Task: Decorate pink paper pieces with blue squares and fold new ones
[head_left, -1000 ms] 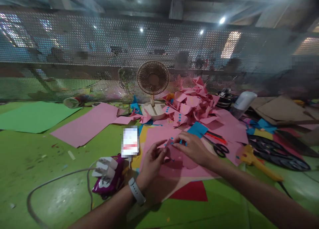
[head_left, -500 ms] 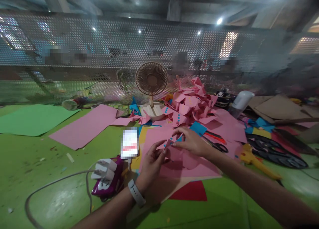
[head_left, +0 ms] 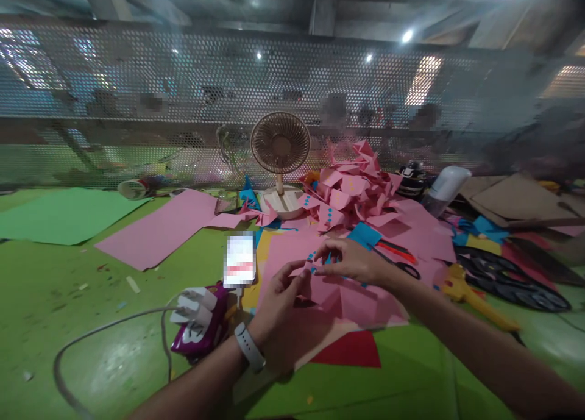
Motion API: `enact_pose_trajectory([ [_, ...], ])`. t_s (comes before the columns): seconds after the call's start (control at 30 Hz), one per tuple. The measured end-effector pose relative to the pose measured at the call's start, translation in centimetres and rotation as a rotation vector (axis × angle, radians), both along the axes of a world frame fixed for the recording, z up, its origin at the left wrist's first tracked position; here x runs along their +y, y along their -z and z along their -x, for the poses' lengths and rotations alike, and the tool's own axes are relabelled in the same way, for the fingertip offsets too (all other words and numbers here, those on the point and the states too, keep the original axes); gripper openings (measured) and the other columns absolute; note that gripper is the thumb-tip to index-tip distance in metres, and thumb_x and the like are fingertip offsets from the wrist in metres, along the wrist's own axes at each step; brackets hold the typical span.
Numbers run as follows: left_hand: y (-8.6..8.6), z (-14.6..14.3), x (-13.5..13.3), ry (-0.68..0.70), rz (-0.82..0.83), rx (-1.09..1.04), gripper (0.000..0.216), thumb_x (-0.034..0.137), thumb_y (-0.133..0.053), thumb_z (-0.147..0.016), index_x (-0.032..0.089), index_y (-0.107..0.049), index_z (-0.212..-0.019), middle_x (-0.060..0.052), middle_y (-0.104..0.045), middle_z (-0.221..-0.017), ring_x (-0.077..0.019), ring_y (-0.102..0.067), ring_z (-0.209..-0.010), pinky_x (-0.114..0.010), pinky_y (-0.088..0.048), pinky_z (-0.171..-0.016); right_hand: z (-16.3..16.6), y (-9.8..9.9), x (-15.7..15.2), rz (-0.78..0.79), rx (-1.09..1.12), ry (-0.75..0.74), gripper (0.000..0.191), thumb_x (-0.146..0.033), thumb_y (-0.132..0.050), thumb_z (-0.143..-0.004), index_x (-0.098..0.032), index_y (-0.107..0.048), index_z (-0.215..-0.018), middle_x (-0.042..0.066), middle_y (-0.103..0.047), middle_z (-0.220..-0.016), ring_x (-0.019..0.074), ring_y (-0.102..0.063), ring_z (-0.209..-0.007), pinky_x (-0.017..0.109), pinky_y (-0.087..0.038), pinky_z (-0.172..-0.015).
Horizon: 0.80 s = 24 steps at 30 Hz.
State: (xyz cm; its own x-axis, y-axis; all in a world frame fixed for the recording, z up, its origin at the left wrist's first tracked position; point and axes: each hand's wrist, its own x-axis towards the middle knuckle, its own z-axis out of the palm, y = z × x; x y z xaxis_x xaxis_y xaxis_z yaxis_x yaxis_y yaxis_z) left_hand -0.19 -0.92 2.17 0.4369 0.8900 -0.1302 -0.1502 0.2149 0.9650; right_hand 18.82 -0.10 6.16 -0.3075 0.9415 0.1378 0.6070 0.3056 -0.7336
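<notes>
Both hands meet over pink paper sheets (head_left: 283, 252) in the middle of the table. My left hand (head_left: 284, 291), with a white band at the wrist, pinches a small pink paper piece (head_left: 311, 266) dotted with blue diamonds. From the right, my right hand (head_left: 350, 260) has its fingertips closed on the same piece. Part of the piece is hidden by the fingers. A blue paper (head_left: 364, 234) lies just beyond my right hand. Scissors (head_left: 406, 270) and a red cutter-like tool (head_left: 397, 250) rest beside my right wrist.
Behind the hands rise a heap of folded pink paper (head_left: 351, 188) and a small fan (head_left: 280, 144). To the left are a lit phone (head_left: 240, 258) and a purple power strip (head_left: 201, 331) with a looping cable. A yellow glue gun (head_left: 475, 298) lies at right.
The view has shifted slightly. The pink piece has turned a little between my fingers, and my right fingertips have curled in closer to it.
</notes>
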Motion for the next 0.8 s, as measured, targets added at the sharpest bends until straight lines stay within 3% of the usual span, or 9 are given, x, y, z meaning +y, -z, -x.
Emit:
enact_pose_trajectory([
  [0.13,-0.1,-0.2,-0.1,-0.008,-0.012,-0.021,0.044,0.044,-0.06,-0.077,0.019,-0.051,-0.111,0.006,-0.046,-0.063,-0.0102,-0.047,-0.061,-0.034,-0.054,-0.064,0.2,-0.5,-1.3,-0.201,-0.031,0.093,0.014,-0.031,-0.061,-0.08,-0.019,-0.066,-0.077,0.002,-0.062,-0.079,0.0154,-0.055,-0.078,0.027,-0.041,-0.07],
  [0.3,0.1,-0.2,-0.2,0.0,-0.067,-0.031,0.042,0.042,-0.058,-0.08,0.02,-0.05,-0.114,0.005,-0.044,-0.065,-0.0101,-0.046,-0.061,-0.035,-0.056,-0.064,1.3,0.6,-2.3,-0.342,-0.042,0.135,0.016,-0.031,-0.055,-0.086,-0.02,-0.065,-0.083,0.003,-0.063,-0.083,0.0171,-0.055,-0.085,0.03,-0.041,-0.077],
  [0.8,0.6,-0.1,-0.1,0.024,-0.099,-0.036,0.043,0.043,-0.057,-0.081,0.021,-0.049,-0.116,0.002,-0.052,-0.072,-0.0115,-0.051,-0.066,-0.036,-0.056,-0.067,1.7,2.2,-2.3,-0.436,-0.156,0.13,0.014,-0.031,-0.056,-0.085,-0.021,-0.064,-0.091,0.003,-0.062,-0.086,0.0177,-0.054,-0.086,0.032,-0.041,-0.077],
])
